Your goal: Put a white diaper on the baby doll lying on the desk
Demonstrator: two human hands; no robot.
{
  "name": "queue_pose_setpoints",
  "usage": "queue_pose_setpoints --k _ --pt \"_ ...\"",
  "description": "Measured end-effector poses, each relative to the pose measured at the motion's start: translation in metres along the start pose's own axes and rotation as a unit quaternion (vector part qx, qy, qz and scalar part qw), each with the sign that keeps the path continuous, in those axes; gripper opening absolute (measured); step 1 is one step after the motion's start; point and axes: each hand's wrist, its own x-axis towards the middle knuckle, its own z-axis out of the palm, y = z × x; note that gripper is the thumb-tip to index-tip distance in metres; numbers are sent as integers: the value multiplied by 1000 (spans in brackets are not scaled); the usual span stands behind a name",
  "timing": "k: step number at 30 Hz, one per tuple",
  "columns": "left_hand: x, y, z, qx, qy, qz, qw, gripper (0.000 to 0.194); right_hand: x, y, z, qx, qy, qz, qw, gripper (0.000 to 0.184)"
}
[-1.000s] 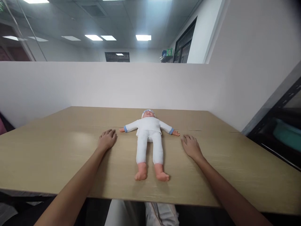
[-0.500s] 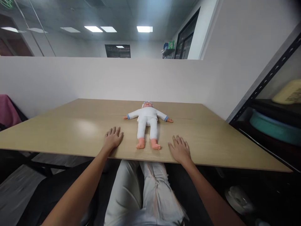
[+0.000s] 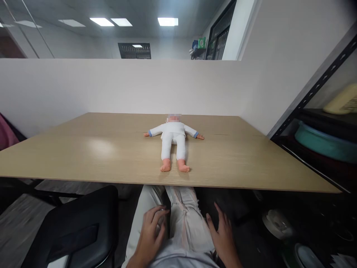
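Observation:
A baby doll [image 3: 173, 136] in a white outfit with blue cuffs lies on its back on the wooden table [image 3: 111, 160]. Its arms are spread wide and its bare feet point toward me. Below the table edge, my left hand [image 3: 153, 230] hovers over or rests on my left thigh, fingers loosely bent and apart, holding nothing. My right hand [image 3: 221, 232] is beside my right thigh with its fingers spread, also holding nothing. Neither hand touches the doll.
A black chair [image 3: 83, 223] stands at the lower left. On the right, a metal shelf [image 3: 309, 98] holds a teal basin [image 3: 323, 143] and a yellow bottle [image 3: 341, 100]. A white wall [image 3: 164, 85] rises behind the table. Several items lie in the dark at the lower right.
Both my hands have left the tabletop, where they lay flat on either side of the doll, and dropped back to my lap. The doll has not moved.

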Motion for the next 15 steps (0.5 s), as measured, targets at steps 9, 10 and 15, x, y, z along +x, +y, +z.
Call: queue_pose_setpoints --k 9,10,15 --pt "28 11 94 -382 -76 -374 842 88 8 -7 32 197 -168 273 927 97" --pt "30 15 93 -401 -87 -376 831 85 8 -11 31 208 -182 283 918 97" --pt "23 54 66 -472 -116 -378 788 74 7 -44 -14 257 -224 306 889 81"
